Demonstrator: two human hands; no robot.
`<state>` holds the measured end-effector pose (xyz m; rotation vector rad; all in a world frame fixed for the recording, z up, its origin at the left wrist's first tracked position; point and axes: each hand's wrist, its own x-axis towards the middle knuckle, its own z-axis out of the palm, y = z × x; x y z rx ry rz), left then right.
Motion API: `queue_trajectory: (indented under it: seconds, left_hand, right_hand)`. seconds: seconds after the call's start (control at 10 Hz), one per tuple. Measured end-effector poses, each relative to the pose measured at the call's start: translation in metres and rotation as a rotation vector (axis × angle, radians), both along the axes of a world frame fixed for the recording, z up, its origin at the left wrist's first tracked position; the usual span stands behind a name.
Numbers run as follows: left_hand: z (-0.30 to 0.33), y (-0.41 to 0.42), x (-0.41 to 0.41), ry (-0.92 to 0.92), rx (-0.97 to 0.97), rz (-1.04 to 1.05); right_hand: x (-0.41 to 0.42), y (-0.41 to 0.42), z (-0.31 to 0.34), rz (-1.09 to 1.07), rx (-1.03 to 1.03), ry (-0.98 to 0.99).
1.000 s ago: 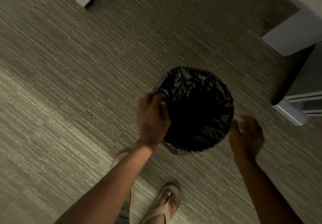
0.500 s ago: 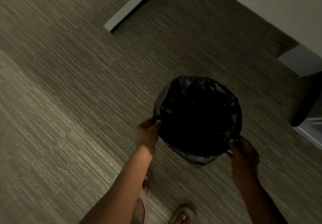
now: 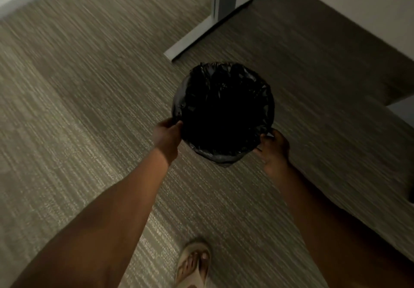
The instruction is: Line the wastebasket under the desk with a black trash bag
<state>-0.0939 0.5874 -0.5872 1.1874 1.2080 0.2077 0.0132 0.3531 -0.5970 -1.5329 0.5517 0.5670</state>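
Observation:
A round wastebasket (image 3: 220, 156) is held above the carpet in the middle of the view. A crinkled black trash bag (image 3: 224, 108) fills its inside and folds over the rim, so the basket's own wall is almost fully covered. My left hand (image 3: 167, 134) grips the rim on the left side, fingers curled over the bag edge. On the lower right, my right hand (image 3: 274, 147) grips the rim the same way. The inside of the bag is too dark to see.
A grey metal desk leg with a flat foot (image 3: 220, 16) stands just beyond the basket. The pale desk top (image 3: 358, 12) runs across the upper right, with shadowed carpet beneath it. A sandalled foot (image 3: 193, 263) is at the bottom.
The view has swung toward the desk and the lined basket now sits closer to the desk leg. Both hands have settled on opposite sides of the rim.

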Motion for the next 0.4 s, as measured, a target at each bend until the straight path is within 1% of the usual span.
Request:
queue_trajectory:
  seconds: [0.1,0.2,0.3,0.4]
  left_hand:
    - [-0.003,0.014,0.009,0.052,0.015,-0.010]
    - [-0.010,0.020,0.009,0.039,-0.001,-0.041]
    - [-0.003,0.017,0.005,0.032,-0.022,-0.036]
    - [0.005,0.012,0.000,0.172,0.051,-0.050]
  right_hand:
    - [0.004,0.011,-0.006,-0.003,-0.016,0.026]
    - [0.003,0.012,-0.008,-0.016,0.013,0.025]
    - [0.003,0.008,-0.007,0.045,-0.044,0.029]
    - [-0.002,-0.001,0.001,0.120,-0.287,-0.054]
